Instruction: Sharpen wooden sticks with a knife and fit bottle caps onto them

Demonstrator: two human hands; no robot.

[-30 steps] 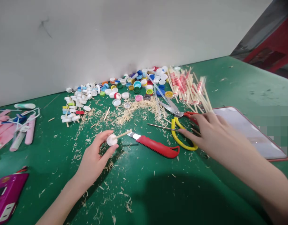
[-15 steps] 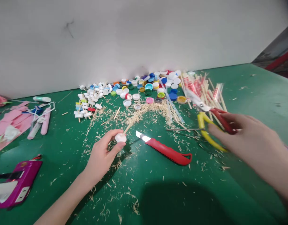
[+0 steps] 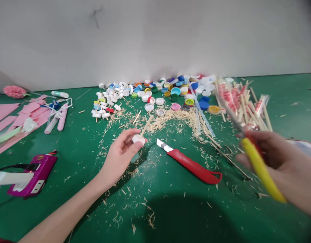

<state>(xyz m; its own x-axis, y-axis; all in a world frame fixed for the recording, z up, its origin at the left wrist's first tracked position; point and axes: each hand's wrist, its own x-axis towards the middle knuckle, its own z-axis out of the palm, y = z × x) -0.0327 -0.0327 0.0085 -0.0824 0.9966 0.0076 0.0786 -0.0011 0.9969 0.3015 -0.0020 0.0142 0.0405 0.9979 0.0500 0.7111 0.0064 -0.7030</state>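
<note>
Between the thumb and fingers of my left hand [image 3: 120, 158] is a white bottle cap [image 3: 138, 139], with a thin wooden stick [image 3: 146, 125] rising from it. My right hand [image 3: 279, 162], blurred by motion, is closed on pliers [image 3: 263, 172] with yellow and red handles; their metal jaws point up and left. On the green table between my hands lies a red utility knife [image 3: 193, 165], its blade toward my left hand. A thin metal rod [image 3: 234, 163] rests left of my right hand.
Behind are loose coloured caps [image 3: 175, 91] and, to their left, caps fitted on sticks [image 3: 107, 101]. Wood shavings [image 3: 168, 119] are scattered in front. Wrapped sticks [image 3: 241, 101] lie back right. Pink paper [image 3: 31, 116] and a magenta device [image 3: 35, 179] are at left.
My right hand has lifted the pliers off the table and turned them, leaving the metal rod lying there. The view has shifted left; my left hand still holds the cap and stick.
</note>
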